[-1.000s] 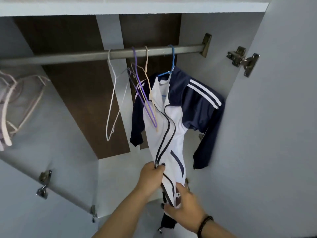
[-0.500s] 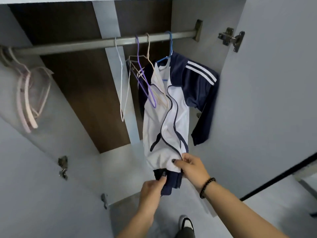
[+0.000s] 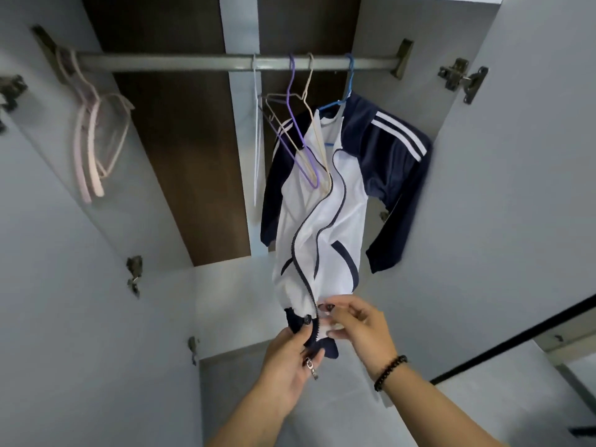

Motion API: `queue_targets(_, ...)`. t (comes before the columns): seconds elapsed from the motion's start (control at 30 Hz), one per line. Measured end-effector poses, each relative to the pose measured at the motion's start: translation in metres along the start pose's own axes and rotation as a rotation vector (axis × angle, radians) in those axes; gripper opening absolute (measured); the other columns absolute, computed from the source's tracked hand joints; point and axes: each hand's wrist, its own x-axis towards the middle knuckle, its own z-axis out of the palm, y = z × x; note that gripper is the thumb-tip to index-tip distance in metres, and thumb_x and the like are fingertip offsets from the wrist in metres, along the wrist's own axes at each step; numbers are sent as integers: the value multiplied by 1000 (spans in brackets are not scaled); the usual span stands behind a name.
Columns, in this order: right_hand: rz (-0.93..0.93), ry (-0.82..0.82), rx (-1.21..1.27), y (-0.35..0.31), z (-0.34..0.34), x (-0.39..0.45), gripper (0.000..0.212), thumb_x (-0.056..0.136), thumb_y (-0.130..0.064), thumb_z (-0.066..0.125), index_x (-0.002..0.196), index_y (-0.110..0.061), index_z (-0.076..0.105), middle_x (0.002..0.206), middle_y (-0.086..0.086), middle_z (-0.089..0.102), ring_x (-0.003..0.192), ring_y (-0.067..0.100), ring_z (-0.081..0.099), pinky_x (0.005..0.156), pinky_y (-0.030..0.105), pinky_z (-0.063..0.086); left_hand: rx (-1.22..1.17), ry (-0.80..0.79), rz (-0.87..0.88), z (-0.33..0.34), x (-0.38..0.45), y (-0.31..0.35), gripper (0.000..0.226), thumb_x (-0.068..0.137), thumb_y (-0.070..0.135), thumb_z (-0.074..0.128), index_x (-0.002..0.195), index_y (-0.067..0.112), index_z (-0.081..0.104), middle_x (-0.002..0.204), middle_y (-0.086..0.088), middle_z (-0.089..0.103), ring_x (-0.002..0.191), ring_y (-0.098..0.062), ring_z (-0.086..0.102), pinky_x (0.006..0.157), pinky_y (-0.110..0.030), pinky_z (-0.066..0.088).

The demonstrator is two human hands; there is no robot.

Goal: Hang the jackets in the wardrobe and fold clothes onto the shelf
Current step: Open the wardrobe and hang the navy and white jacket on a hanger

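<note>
Rail [image 3: 161,63]: left end blurred behind pink hangers [image 3: 93,146]. Blue hanger [image 3: 342,101]: lower part hidden inside the jacket [image 3: 322,221]. Jacket hem: covered by the left hand [image 3: 290,356] and right hand [image 3: 361,330], so the zipper's bottom end cannot be made out. Both forearms cut off by the lower edge. Wardrobe [image 3: 532,188]: top cut off by the upper edge. Dark object [image 3: 583,431] at lower right: cropped, unidentifiable.

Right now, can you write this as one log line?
step: zipping hung jacket | left hand: grips hem by zip pull | right hand: pinches other zip edge | hanger: blue, on rail
</note>
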Motion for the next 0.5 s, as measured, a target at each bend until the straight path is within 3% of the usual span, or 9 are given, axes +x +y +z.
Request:
queue_targets(0.07, 0, 125, 104, 8, -15, -7, 17, 85, -2, 63, 77, -12, 73, 81, 10, 72, 73, 17, 70, 62, 25, 55, -94, 43, 6, 3, -2, 2, 17, 89, 11, 66, 104, 5, 66, 92, -8, 75, 72, -16, 71, 56, -24, 56)
queue_targets(0.13, 141, 209, 123, 21, -27, -14, 12, 84, -10, 68, 72, -8, 68, 71, 10, 67, 65, 16, 66, 59, 27, 53, -177, 44, 7, 11, -6, 4, 17, 88, 7, 66, 105, 3, 66, 89, -9, 75, 67, -16, 72, 54, -24, 56)
queue_targets(0.2, 351, 104, 67, 34, -32, -21, 21, 82, -26, 71, 75, -7, 68, 70, 8, 67, 66, 17, 63, 61, 29, 51, -233, 14, 3, 23, -10, 4, 19, 87, 6, 66, 105, 1, 66, 89, -12, 75, 67, -17, 73, 52, -24, 56)
queue_targets(0.3, 526, -113, 176, 39, -33, -29, 38, 78, -46, 65, 86, -10, 75, 86, 5, 73, 84, 20, 63, 74, 33, 50, -257, -39, 5, 43, -17, 1, 24, 80, 8, 69, 101, -3, 67, 88, -15, 75, 67, -18, 73, 51, -23, 56)
queue_targets(0.4, 483, -190, 569, 31, -32, -30, 29, 82, -31, 62, 98, -11, 76, 100, 8, 72, 92, 22, 65, 89, 40, 48, -173, -43, 80, 58, -21, -5, 33, 75, 13, 73, 103, -5, 68, 94, -19, 74, 73, -21, 73, 54, -23, 57)
queue_targets(0.5, 320, -85, 769, 19, -38, -27, 14, 76, -9, 66, 87, -7, 74, 93, 14, 72, 77, 20, 67, 69, 30, 54, 35, 1, 187, 62, -26, -8, 40, 74, 24, 76, 105, 1, 68, 101, -16, 74, 87, -24, 73, 64, -26, 58)
